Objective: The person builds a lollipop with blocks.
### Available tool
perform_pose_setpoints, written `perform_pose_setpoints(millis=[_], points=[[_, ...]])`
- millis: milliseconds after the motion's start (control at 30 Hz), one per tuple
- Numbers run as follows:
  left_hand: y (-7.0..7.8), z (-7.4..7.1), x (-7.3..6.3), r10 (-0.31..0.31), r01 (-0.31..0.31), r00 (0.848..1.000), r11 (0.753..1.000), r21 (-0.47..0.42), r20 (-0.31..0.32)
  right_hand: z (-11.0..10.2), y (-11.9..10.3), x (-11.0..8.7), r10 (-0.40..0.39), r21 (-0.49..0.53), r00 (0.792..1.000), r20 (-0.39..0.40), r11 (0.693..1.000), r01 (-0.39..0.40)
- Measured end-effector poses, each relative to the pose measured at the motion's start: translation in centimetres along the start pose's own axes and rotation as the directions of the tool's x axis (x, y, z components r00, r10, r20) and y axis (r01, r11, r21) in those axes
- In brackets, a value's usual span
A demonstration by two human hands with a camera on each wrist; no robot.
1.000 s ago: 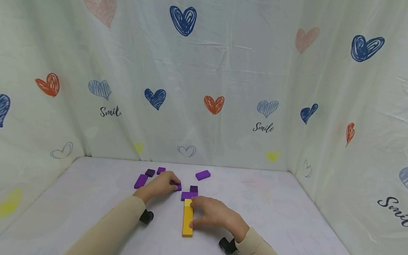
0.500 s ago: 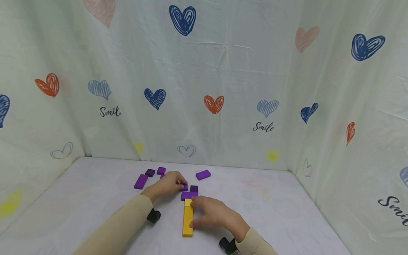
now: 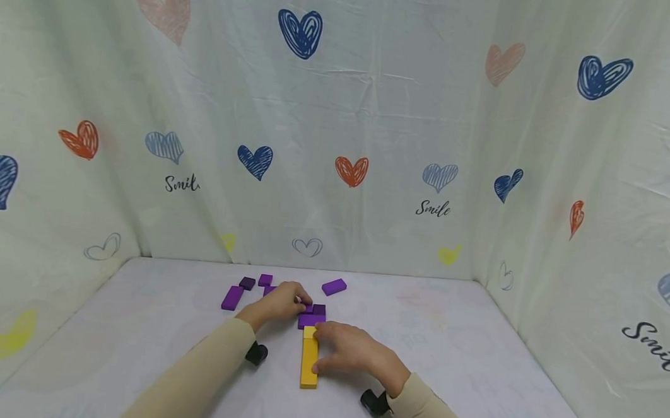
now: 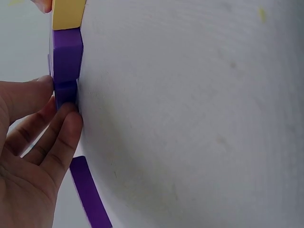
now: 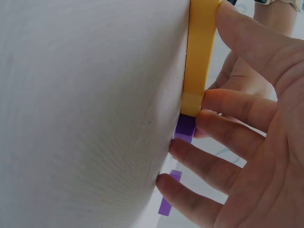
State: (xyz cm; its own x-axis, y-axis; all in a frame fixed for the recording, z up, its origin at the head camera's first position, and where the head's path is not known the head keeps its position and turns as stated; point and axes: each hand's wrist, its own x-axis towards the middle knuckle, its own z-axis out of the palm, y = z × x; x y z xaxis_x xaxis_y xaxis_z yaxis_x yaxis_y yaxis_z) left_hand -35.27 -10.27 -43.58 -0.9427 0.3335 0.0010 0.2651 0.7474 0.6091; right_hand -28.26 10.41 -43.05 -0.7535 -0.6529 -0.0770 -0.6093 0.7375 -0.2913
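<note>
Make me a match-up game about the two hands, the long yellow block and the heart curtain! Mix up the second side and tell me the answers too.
Column one:
1. Left hand
2. Right hand
3. Long yellow rectangular block
4. Pale curtain printed with hearts

Column two:
A. Is the block nearest the bottom of the head view
B. Hangs behind the white table
C. Pinches a purple rectangular block
D. Has its thumb against something yellow

Right pairs: 1-C, 2-D, 3-A, 4-B
</note>
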Motion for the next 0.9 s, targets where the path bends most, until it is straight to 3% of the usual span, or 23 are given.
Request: perform_pose_setpoints(millis=[533,900], points=[[0.21,0.08,-0.28,0.034,-0.034,0.999,0.999,0.0,0.013,-0.01,-0.12,-0.04,0.008,0.004,1.0,0.002,1.0,-0.008],[0.41,-0.32,-0.65,-0.002,0.002,1.0,1.0,-0.001,0.01,0.07,0.0,0.0,-0.001,0.003,1.0,-0.005,1.0,0.001]])
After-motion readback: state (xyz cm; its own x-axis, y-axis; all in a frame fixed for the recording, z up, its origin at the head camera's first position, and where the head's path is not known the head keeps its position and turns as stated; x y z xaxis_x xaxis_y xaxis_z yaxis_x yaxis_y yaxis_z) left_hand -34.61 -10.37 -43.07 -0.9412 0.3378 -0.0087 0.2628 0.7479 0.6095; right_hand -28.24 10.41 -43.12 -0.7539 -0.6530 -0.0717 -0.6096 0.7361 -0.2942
